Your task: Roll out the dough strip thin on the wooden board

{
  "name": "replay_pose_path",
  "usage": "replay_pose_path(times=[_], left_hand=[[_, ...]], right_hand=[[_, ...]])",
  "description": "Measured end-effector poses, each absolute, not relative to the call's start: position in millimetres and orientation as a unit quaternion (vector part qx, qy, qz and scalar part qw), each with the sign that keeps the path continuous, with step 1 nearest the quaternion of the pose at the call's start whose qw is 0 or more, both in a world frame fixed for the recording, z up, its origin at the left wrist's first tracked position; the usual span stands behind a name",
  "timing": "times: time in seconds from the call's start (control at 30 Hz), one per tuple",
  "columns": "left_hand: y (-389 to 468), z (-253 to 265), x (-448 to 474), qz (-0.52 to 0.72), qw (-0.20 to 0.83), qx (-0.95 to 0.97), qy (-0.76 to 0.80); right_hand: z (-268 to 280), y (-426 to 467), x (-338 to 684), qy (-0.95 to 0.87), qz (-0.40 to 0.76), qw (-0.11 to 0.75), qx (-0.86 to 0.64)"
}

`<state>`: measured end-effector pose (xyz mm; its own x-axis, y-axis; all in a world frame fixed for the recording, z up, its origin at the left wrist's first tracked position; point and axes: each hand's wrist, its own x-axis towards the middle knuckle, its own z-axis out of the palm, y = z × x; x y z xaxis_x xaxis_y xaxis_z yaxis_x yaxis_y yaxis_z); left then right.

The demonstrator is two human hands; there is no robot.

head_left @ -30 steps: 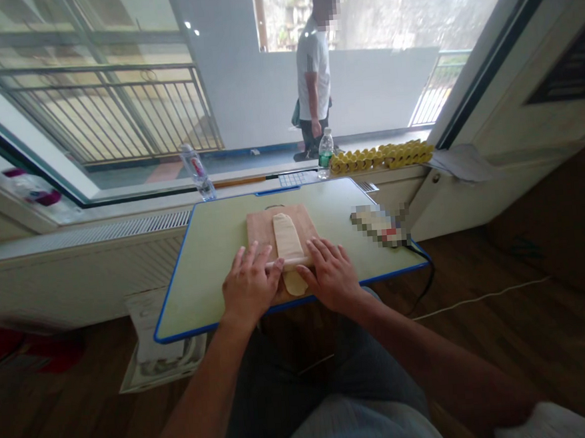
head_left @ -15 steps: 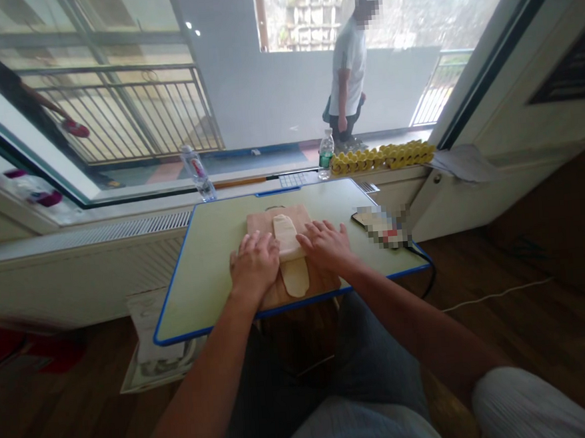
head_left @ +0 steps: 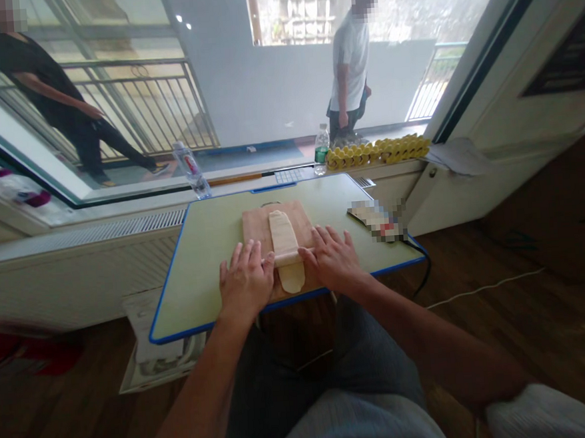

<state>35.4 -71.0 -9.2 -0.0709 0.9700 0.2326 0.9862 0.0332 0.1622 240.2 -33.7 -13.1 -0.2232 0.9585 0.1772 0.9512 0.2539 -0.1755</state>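
A long, flat strip of pale dough (head_left: pixel 283 233) lies lengthwise on a wooden board (head_left: pixel 300 217). Across its lower half rests a light rolling pin (head_left: pixel 288 257). My left hand (head_left: pixel 246 275) bears on the pin's left end, thumb against it and fingers stretched forward. At the right end, my right hand (head_left: pixel 336 256) holds the pin the same way, with its thumb near the dough's edge. Both palms cover the pin's ends, so these are hidden. The dough shows on both sides of the pin, with a rounded end nearest me.
The board sits on a small blue-edged table (head_left: pixel 199 252). A blurred-out device (head_left: pixel 377 221) with a black cable lies at the right. Two plastic bottles (head_left: pixel 191 170) and a yellow row of round pieces (head_left: pixel 378 151) stand along the sill. People walk outside the window.
The rolling pin has come slightly toward me along the dough, and both hands have shifted a little outward. Outside, a person in dark clothes has stepped further into view at the left.
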Motion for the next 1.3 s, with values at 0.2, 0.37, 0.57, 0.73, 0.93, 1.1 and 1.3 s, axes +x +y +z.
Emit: replay_pose_path(times=[0.2,0.37,0.57,0.73,0.93,1.1,1.3], left_hand=[[-101.8,-18.9,35.0,-0.155,0.038,-0.693,-0.704],[-73.4,-13.7,33.9,-0.149,0.025,-0.692,-0.706],[-7.1,-2.1,32.6,-0.112,-0.008,-0.690,-0.715],[33.7,2.0,31.9,-0.104,-0.025,-0.710,-0.696],[30.9,-1.1,29.6,-0.097,-0.012,-0.763,-0.639],[39.5,-3.1,33.1,-0.099,-0.001,-0.776,-0.623],[70.5,-3.8,41.3,-0.106,-0.036,-0.773,-0.624]], right_hand=[[-21.2,-74.2,251.0,-0.786,0.006,0.125,-0.605],[-16.2,-59.1,247.2,-0.780,0.014,0.117,-0.615],[-3.4,-7.7,241.0,-0.777,0.009,0.088,-0.623],[-0.3,0.3,239.9,-0.791,0.030,0.050,-0.609],[-2.7,-43.2,230.9,-0.791,0.042,0.080,-0.605],[-7.0,-29.4,235.2,-0.770,0.035,0.080,-0.632],[-1.9,13.3,253.3,-0.762,0.029,0.057,-0.645]])
